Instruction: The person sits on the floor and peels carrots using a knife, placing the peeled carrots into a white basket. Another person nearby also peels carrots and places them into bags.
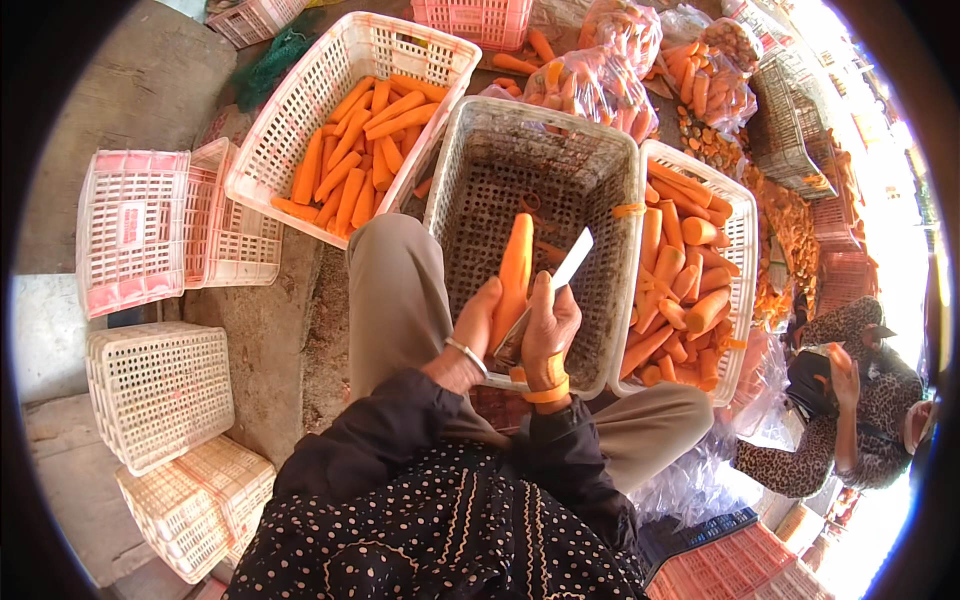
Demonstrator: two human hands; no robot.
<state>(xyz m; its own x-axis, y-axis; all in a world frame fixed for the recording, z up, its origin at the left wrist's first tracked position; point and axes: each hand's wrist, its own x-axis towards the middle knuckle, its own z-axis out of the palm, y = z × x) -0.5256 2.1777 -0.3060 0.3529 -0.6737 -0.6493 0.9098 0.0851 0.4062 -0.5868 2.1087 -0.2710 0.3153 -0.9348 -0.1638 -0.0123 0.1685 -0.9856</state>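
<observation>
My left hand [472, 326] is wrapped around the thick lower end of a carrot [514, 262], whose narrower end points away from me. My right hand [551, 326] grips a flat-bladed knife [574, 259]. Its pale, shiny end sticks out past my fingers, and another part of it shows between my hands, close to the carrot. Both hands are over the near end of a grimy plastic crate [634, 161]. Inside lie a few orange peelings [551, 251]. Orange strips circle my right wrist, and a bangle is on my left.
A white crate of smooth carrots [352, 157] stands ahead to the left. Against the dark crate's right side is another crate of thicker carrots [690, 285]. Bagged carrots [592, 82] lie beyond. Stacked crates [161, 390] are at left; a person [847, 405] sits at right, holding an orange piece.
</observation>
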